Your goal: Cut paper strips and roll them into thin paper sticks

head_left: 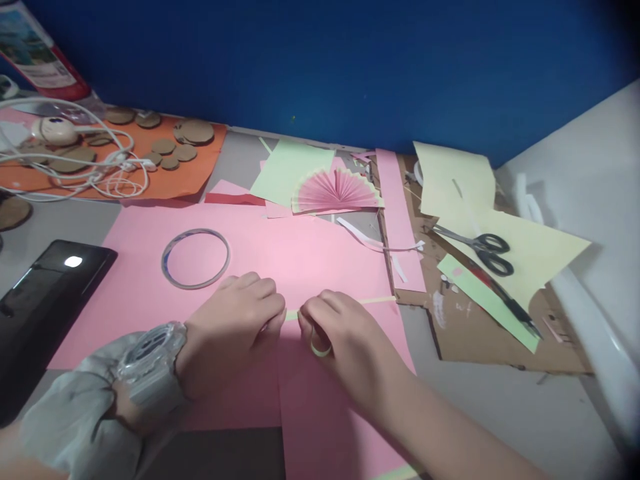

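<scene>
Between my two hands a short piece of a narrow pale green paper strip [291, 315] shows. My left hand [250, 310], with a watch on its wrist, has its fingers closed on the left end. The fingers of my right hand [340, 327] pinch the other side, and a curled loop of strip shows under them. Both hands are just above pink paper sheets [280, 247]. A pale strip lies on the pink paper past my right hand. Behind the hands lies a pleated pink paper fan [337, 191] with a pale green rim. A round ring [195, 259] rests on the left.
Black-handled scissors [493, 253] and a pen [505, 297] lie on paper and cardboard [475, 340] to the right. A black phone [53, 300] is at the left. White cables [115, 160] and cardboard discs [193, 131] lie on orange paper. A blue panel [320, 67] stands behind.
</scene>
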`<state>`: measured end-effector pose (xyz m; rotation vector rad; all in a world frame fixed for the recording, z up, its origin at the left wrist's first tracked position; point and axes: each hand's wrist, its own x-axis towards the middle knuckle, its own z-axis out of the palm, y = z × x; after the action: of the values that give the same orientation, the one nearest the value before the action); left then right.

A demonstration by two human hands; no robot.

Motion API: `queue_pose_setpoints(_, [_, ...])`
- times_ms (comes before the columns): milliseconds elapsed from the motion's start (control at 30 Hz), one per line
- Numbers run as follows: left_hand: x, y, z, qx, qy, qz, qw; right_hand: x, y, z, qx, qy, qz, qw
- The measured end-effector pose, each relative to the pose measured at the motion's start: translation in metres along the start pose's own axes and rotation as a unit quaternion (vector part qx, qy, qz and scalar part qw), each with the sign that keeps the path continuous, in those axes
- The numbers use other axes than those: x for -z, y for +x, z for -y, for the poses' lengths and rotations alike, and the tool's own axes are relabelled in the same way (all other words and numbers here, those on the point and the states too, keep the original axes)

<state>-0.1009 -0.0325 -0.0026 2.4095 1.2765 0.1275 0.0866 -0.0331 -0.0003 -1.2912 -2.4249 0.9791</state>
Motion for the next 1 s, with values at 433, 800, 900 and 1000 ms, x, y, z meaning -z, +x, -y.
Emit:
queue_pose_setpoints(433, [-0.0009, -0.0001, 0.0019, -0.002, -0.016, 0.002, 1.000, -0.0010, 0.0003, -0.0005, -0.003, -0.011, -0.005, 1.000])
queue_pose_setpoints(800, [0.0000, -0.0012, 0.0001, 0.003, -0.012, 0.005, 1.000, -0.0030, 0.0009, -0.0007, -0.005, -0.024, -0.004, 1.000])
queue_pose_setpoints(900, [0.0002, -0.0011, 0.0000, 0.004, -0.012, 0.002, 1.000, -0.0023, 0.0009, -0.0007, -0.004, -0.026, -0.001, 1.000])
queue_pose_setpoints(1000, [-0.0006, -0.0008, -0.0014, 0.011, -0.009, -0.008, 1.000, -0.0018, 0.0007, -0.0002, -0.004, -0.025, 0.002, 1.000])
